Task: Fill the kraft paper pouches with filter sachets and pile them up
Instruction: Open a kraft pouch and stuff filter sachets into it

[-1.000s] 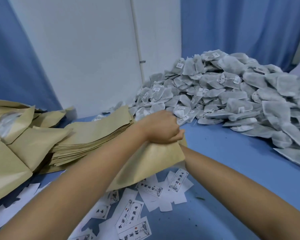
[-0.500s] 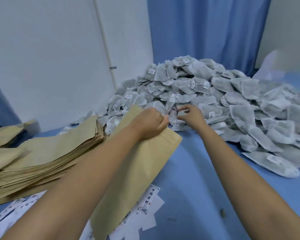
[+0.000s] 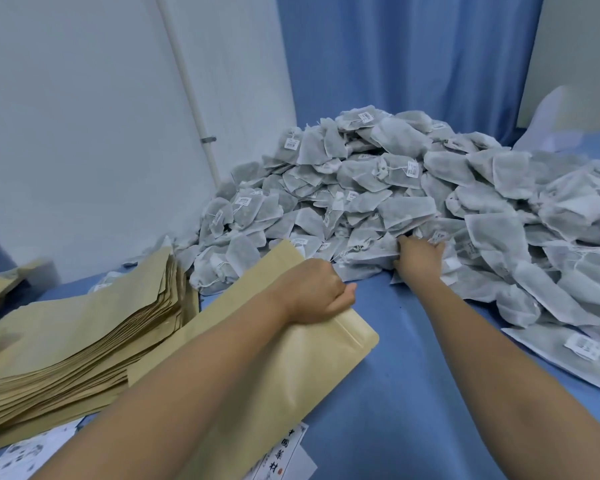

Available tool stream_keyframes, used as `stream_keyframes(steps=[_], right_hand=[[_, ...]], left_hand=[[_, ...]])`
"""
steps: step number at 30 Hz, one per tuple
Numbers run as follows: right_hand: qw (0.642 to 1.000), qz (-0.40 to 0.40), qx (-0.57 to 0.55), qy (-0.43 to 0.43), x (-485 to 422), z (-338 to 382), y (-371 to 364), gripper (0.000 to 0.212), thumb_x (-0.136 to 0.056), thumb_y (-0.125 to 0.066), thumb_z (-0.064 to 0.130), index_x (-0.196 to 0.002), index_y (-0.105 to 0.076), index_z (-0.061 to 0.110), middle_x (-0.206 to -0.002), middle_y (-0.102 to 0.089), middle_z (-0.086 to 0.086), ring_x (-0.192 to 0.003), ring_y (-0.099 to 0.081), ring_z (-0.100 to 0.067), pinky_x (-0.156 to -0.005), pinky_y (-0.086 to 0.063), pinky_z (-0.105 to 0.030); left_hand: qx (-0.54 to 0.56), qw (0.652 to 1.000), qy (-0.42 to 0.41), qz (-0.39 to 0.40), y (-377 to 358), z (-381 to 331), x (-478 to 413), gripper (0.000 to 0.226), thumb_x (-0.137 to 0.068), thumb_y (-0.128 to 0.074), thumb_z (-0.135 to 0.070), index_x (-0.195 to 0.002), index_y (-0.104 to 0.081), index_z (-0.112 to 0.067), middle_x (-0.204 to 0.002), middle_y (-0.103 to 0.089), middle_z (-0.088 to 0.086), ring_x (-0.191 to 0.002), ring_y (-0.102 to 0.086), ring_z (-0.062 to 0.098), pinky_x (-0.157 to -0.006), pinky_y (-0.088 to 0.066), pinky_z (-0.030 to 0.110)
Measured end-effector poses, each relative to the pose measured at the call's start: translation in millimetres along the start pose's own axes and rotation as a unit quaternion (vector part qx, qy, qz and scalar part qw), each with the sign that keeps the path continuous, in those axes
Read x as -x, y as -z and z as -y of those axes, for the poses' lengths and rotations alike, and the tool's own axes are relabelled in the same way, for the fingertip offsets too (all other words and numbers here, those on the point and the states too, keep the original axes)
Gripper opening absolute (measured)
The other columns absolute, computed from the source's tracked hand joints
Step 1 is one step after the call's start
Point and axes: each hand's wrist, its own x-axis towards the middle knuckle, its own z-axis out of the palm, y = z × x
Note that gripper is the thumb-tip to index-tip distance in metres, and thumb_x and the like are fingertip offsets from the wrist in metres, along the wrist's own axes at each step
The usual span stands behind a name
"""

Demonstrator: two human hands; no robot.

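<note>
Grips the kraft paper pouch by its top edge in the left hand, close to the filter sachet heap for filling, right hand buried there, grasp not discernible.

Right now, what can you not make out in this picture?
Head view:
Inside of the pouch: the left hand and forearm cover its mouth.
Right hand: fingertips buried in the sachet pile, grip unclear.
Sachet labels: print too small.
Pouch stack: cut off by the left edge.
</note>
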Motion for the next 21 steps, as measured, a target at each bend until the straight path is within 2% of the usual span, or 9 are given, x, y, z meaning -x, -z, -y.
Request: stream_keyframes(steps=[3, 5, 7, 10, 14, 15, 18, 20, 21], right_hand=[[0.980, 0.007, -0.198, 0.024, 8.3, 10.6, -0.3, 0.006, -0.087, -0.055, 0.012, -0.090, -0.060, 0.013, -0.092, -0.064, -0.009, -0.090, -0.059, -0.030, -0.078, -0.036, -0.036], [0.910, 0.027, -0.414, -0.011, 18.0, 23.1, 6.0, 0.009, -0.090, -0.061, 0.019, -0.082, -0.059, 0.015, -0.077, -0.060, -0.004, -0.077, -0.055, -0.025, -0.062, -0.036, -0.031], [0.830, 0.043, -0.555, -0.031, 29.6, 36.9, 15.6, 0.021, -0.091, -0.063, 0.021, -0.073, -0.052, 0.017, -0.067, -0.052, 0.001, -0.069, -0.049, -0.020, -0.058, -0.037, -0.028], [0.768, 0.085, -0.634, -0.028, 50.5, 55.7, 29.2, 0.015, -0.089, -0.066, 0.020, -0.080, -0.055, 0.014, -0.072, -0.055, -0.001, -0.071, -0.053, -0.018, -0.066, -0.045, -0.031], [0.719, 0.069, -0.689, -0.053, 68.8, 75.4, 39.6, 0.020, -0.084, -0.066, 0.022, -0.068, -0.054, 0.019, -0.061, -0.053, 0.007, -0.055, -0.048, -0.007, -0.048, -0.038, -0.018], [0.726, 0.086, -0.681, -0.048, 71.9, 80.8, 40.1, 0.022, -0.082, -0.065, 0.023, -0.065, -0.052, 0.018, -0.058, -0.050, 0.006, -0.051, -0.046, -0.006, -0.045, -0.037, -0.018], [0.822, 0.156, -0.547, 0.027, 78.6, 100.3, 33.1, 0.033, -0.077, -0.066, 0.025, -0.056, -0.041, 0.017, -0.055, -0.041, 0.002, -0.050, -0.041, -0.010, -0.043, -0.030, -0.020], [0.903, 0.184, -0.381, 0.070, 84.1, 111.5, 19.4, 0.040, -0.079, -0.069, 0.031, -0.056, -0.039, 0.016, -0.065, -0.047, -0.005, -0.067, -0.047, -0.017, -0.054, -0.034, -0.024], [0.926, 0.194, -0.313, 0.080, 86.7, 116.3, 11.2, 0.036, -0.080, -0.067, 0.036, -0.062, -0.044, 0.015, -0.077, -0.055, -0.009, -0.080, -0.052, -0.023, -0.064, -0.038, -0.029]], left_hand=[[0.023, 1.000, -0.011, -0.014, 0.4, -2.8, 2.7, 0.068, -0.091, -0.016, -0.034, -0.049, -0.050, 0.006, -0.048, -0.050, 0.024, -0.049, -0.037, 0.029, -0.058, -0.035, 0.038], [0.030, 0.999, -0.023, -0.023, 3.0, -4.7, 8.2, 0.069, -0.089, -0.013, -0.036, -0.049, -0.050, 0.006, -0.047, -0.050, 0.023, -0.048, -0.040, 0.032, -0.057, -0.037, 0.039], [0.032, 0.999, -0.027, -0.025, 10.6, -6.9, 16.9, 0.067, -0.090, -0.015, -0.035, -0.048, -0.050, 0.006, -0.047, -0.050, 0.023, -0.047, -0.042, 0.034, -0.057, -0.039, 0.040], [0.028, 0.997, -0.038, -0.053, 33.8, -8.2, 35.9, 0.061, -0.092, -0.025, -0.028, -0.044, -0.047, 0.003, -0.042, -0.046, 0.020, -0.040, -0.039, 0.031, -0.049, -0.039, 0.037], [-0.001, 0.996, -0.060, -0.070, 69.9, -10.0, 58.3, 0.058, -0.092, -0.027, -0.027, -0.043, -0.045, 0.000, -0.039, -0.043, 0.017, -0.037, -0.032, 0.027, -0.046, -0.038, 0.036], [-0.015, 0.995, -0.070, -0.074, 78.9, -12.4, 63.6, 0.057, -0.092, -0.028, -0.026, -0.042, -0.044, -0.001, -0.038, -0.042, 0.017, -0.038, -0.027, 0.024, -0.045, -0.036, 0.034], [-0.062, 0.994, -0.077, -0.054, 104.4, -19.0, 75.1, 0.055, -0.093, -0.029, -0.028, -0.043, -0.039, -0.007, -0.039, -0.041, 0.017, -0.042, -0.020, 0.020, -0.048, -0.032, 0.033], [-0.083, 0.995, -0.055, -0.011, 113.4, -19.2, 79.3, 0.053, -0.096, -0.028, -0.030, -0.046, -0.034, -0.014, -0.043, -0.040, 0.012, -0.043, -0.018, 0.016, -0.053, -0.028, 0.034], [-0.095, 0.994, -0.049, 0.010, 113.4, -18.1, 83.1, 0.053, -0.096, -0.027, -0.031, -0.048, -0.038, -0.012, -0.048, -0.042, 0.008, -0.046, -0.018, 0.015, -0.056, -0.027, 0.034]])
